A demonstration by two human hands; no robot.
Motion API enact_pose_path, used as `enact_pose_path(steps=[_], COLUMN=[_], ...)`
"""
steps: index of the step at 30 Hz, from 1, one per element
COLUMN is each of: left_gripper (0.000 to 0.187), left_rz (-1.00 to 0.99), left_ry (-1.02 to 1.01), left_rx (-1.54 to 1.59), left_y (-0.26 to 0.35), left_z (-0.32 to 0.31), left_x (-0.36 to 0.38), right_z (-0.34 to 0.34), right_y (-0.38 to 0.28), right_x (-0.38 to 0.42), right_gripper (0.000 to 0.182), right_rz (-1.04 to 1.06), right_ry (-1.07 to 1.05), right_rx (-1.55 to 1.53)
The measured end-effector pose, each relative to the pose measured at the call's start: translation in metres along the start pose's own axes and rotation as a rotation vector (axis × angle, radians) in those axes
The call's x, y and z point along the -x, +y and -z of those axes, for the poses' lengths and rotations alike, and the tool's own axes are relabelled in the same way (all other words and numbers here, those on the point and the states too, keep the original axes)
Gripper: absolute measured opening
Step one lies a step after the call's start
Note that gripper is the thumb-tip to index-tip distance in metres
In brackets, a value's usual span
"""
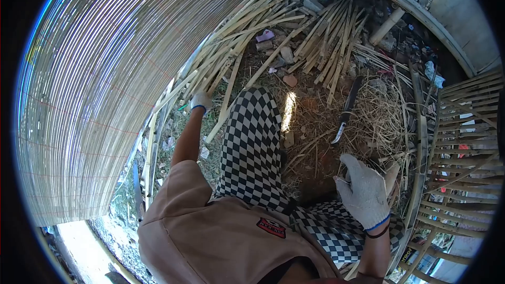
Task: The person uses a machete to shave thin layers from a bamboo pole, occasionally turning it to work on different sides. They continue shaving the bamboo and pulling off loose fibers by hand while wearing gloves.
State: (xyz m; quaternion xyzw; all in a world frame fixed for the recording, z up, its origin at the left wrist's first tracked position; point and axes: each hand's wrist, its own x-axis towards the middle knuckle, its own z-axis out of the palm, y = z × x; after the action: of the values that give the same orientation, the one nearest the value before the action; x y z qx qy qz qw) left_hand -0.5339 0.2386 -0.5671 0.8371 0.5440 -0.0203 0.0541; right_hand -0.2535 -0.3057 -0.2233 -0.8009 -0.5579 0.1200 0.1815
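My left hand (201,101), in a white glove with a blue cuff, reaches to the lower ends of a pile of split bamboo strips (231,47); its fingers are too small and hidden to make out. My right hand (364,189), gloved the same way, is over my bent leg with thumb and fingers apart and nothing seen between them. Just beyond it a long blade (340,132) with a dark handle or sheath (353,94) lies on the soil, beside a heap of thin shavings (379,115).
A second bundle of strips (334,39) lies ahead. A slatted bamboo blind (105,89) hangs at the left. At the right stands a bamboo rack (465,147). A short pole (387,26), stones and litter are at the back. My checkered trouser leg (250,142) is in the middle.
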Motion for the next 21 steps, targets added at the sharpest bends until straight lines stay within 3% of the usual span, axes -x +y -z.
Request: enact_pose_path(steps=[6,12,15,17,18,19,21], left_gripper=[0.045,0.042,0.036,0.041,0.046,0.069,0.077], left_rz=[-0.038,-0.152,0.026,-0.044,-0.079,-0.085,-0.138], left_ry=[-0.029,-0.098,-0.328,-0.353,-0.364,-0.451,-0.494], left_rx=[0.093,0.068,0.610,0.977,1.160,1.258,1.448], left_y=[0.019,0.008,0.043,0.055,0.058,0.060,0.074], left_z=[0.051,0.025,0.085,0.120,0.129,0.138,0.170], left_x=[0.021,-0.006,0.028,0.044,0.046,0.040,0.052], right_z=[0.002,0.000,-0.001,-0.001,-0.001,-0.001,-0.001], right_y=[-0.004,-0.009,-0.010,-0.010,-0.010,-0.011,-0.011], right_x=[0.001,0.003,0.004,0.004,0.005,0.005,0.006], right_gripper=[0.042,0.042,0.041,0.041,0.041,0.040,0.039], right_rz=[0.003,0.052,0.050,0.045,0.042,0.039,0.043], right_ry=[-0.018,-0.002,-0.008,-0.004,-0.010,-0.015,-0.020], right_rx=[0.021,0.031,0.049,0.044,0.052,0.060,0.072])
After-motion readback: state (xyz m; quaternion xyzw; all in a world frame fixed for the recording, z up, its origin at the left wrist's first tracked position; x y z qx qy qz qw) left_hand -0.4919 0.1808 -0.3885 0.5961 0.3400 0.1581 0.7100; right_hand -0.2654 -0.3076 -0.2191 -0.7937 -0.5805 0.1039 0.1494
